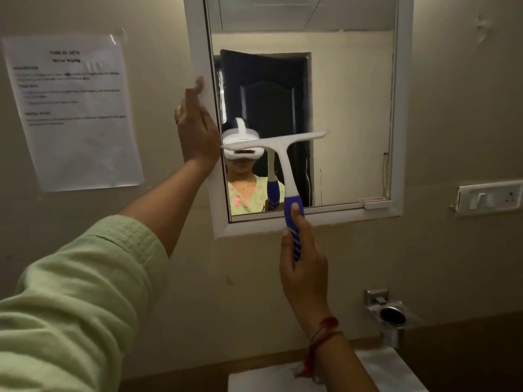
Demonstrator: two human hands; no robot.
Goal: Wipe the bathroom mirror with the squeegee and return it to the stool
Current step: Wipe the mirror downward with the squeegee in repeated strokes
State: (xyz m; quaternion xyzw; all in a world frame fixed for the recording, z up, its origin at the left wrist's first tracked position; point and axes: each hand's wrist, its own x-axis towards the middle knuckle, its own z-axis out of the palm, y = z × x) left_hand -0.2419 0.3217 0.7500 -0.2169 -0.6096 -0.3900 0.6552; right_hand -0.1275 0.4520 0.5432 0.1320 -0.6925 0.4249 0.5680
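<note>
A bathroom mirror (348,114) in a white frame hangs on the wall ahead. My right hand (304,258) grips the blue handle of a squeegee (283,162). Its white blade lies across the lower middle of the glass, tilted slightly up to the right. My left hand (196,128) rests flat against the left side of the white frame, fingers pointing up, holding nothing. The stool is out of view.
A printed paper sheet (73,114) is taped to the wall at left. A switch plate (489,197) sits right of the mirror. Below it is a metal holder (392,315). A white basin edge (390,369) shows at the bottom.
</note>
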